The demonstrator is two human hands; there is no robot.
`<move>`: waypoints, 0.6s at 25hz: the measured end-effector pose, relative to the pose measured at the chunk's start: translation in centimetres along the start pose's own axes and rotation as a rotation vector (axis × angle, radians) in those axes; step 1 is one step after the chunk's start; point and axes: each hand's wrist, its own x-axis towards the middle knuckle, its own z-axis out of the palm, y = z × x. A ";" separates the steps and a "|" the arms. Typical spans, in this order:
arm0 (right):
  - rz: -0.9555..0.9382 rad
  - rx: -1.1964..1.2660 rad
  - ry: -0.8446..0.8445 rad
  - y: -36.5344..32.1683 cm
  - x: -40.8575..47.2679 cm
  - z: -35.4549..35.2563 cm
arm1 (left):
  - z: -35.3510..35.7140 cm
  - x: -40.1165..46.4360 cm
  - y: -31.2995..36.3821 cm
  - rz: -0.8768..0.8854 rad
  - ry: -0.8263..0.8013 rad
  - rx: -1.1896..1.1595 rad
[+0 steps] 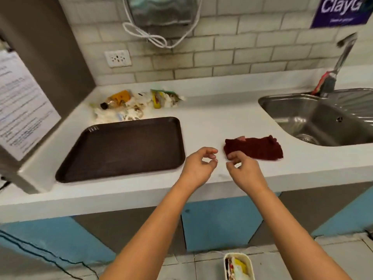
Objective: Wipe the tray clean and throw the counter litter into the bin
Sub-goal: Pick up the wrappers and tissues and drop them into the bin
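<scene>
Both hands, left (198,165) and right (243,167), hover loosely curled, holding nothing (right fingertips at the cloth's (255,148) near corner): bunch it firmly before sweeping the tray (123,148) leftward.

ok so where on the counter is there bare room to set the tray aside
Bare counter runs between the tray and the sink, behind the red cloth. A narrow bare strip follows the front edge below the cloth. It is crowded behind the tray, where the litter pile fills the back left corner.
</scene>
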 end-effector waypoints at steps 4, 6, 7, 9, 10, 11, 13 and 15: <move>-0.021 0.053 -0.073 -3.7 3.5 2.8 | -6.0 2.2 -0.5 -0.030 0.110 -0.027; -0.032 0.032 -0.093 -5.6 5.5 4.8 | -9.1 3.7 -1.4 -0.033 0.158 -0.033; -0.031 0.026 -0.095 -6.6 6.6 5.9 | -10.8 4.5 -1.9 -0.037 0.179 -0.026; -0.031 0.027 -0.098 -8.8 8.8 8.5 | -14.4 6.5 -3.0 -0.048 0.212 -0.009; -0.035 0.028 -0.103 -9.9 10.0 9.8 | -16.3 7.6 -3.5 -0.054 0.224 -0.001; -0.038 0.031 -0.110 -10.9 11.0 10.9 | -18.1 8.5 -4.0 -0.060 0.236 0.008; -0.036 0.039 -0.123 -12.7 12.8 13.2 | -21.4 10.3 -4.9 -0.074 0.263 0.022; -0.017 0.047 -0.118 -14.1 14.6 15.4 | -24.6 12.5 -6.0 -0.092 0.285 0.032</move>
